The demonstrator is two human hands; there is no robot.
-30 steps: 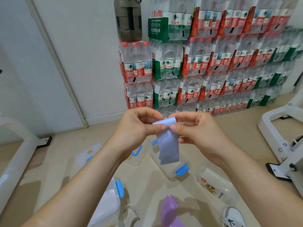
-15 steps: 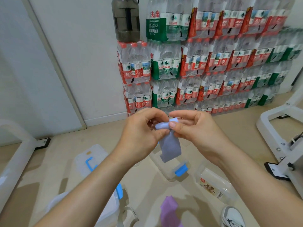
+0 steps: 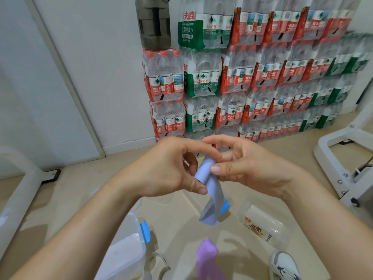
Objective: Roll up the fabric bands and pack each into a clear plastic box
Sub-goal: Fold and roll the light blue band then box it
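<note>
Shrink-wrapped packs of bottled water [image 3: 262, 77] stand stacked against a white wall [image 3: 101, 67] above a beige tiled floor [image 3: 177, 219], with a dark smoky plastic jug [image 3: 153, 23] resting on top of the leftmost stack. In the foreground, a person's left hand [image 3: 167, 170] and right hand [image 3: 248, 164] meet at chest height, both pinched on a pale blue fabric band [image 3: 210, 190]. The band's upper end is wound into a tight roll between the fingertips, tilted, while its loose tail hangs down and curls at the bottom. Below the hands, a clear plastic box with a blue latch [image 3: 129, 243] sits on the floor at lower left. A second blue latch [image 3: 225, 207] shows just behind the hanging tail. A clear plastic container with a printed label [image 3: 262, 227] lies to the right. A purple fabric band [image 3: 207, 259] lies on the floor near the bottom edge, beside a grey and white shoe [image 3: 284, 265]. White metal frames [image 3: 347, 164] flank the scene.
</note>
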